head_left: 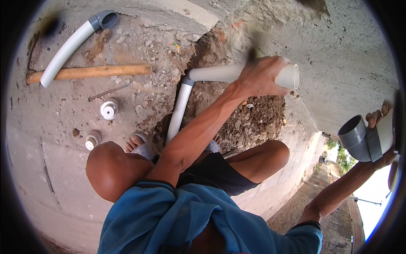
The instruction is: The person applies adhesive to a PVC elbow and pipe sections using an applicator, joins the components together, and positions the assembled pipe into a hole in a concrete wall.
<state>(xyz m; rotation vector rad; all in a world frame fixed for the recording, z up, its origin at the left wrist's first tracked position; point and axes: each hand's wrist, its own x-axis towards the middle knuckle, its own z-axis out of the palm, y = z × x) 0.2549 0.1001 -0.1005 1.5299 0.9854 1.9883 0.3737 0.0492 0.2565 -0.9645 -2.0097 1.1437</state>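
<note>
My left hand (264, 76) is closed round the free end of a white plastic pipe (215, 73), whose open mouth faces right. At its other end this pipe meets a grey elbow joint (188, 79), and a second white pipe (179, 108) runs down from there along the trench. Off at the far right, my right hand (376, 116) holds another length of white pipe with a grey elbow fitting (359, 137) on it; the fitting's round opening points up and left. The picture's rim cuts off part of that hand and pipe.
A curved-looking white pipe with grey elbow (69, 51) rests across a wooden handle (91, 73) at upper left. Below lie a thin rod (111, 91) and two small cans (108, 109). Loose soil (249, 122) and stones lie beside the trench; a rough concrete wall (338, 55) rises at right.
</note>
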